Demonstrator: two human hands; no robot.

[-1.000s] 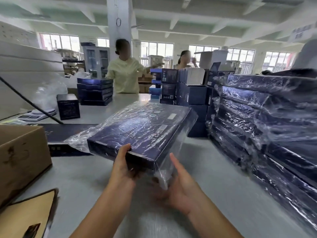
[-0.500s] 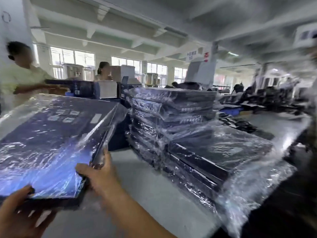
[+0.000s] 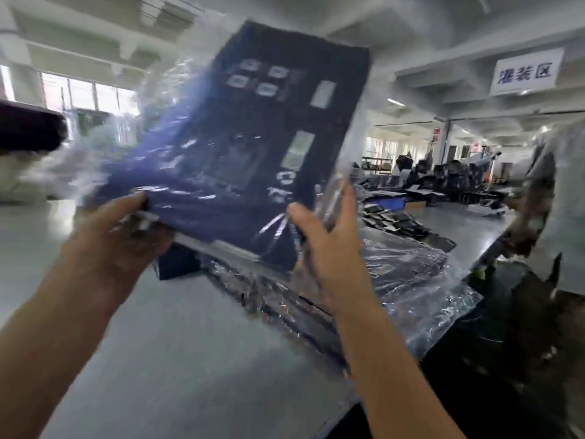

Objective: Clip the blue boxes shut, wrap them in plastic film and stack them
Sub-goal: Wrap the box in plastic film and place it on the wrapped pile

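You held the blue box [image 3: 269, 137] tilted up between your 2 grips, left grip [image 3: 117, 239] curled round its near edge, right grip [image 3: 326, 245] pinching its side. It seemed stiff and light but slippery under its plastic film [image 3: 126, 144], so the edges looked the surest hold.

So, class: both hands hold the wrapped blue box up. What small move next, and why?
Probably lower it flat onto the wrapped stack below. The left hand and right hand grip the blue box, already wrapped, tilted above it.

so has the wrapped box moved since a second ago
Yes. The wrapped box went right and up: it was left of the wrapped stack, now it tips up above it.
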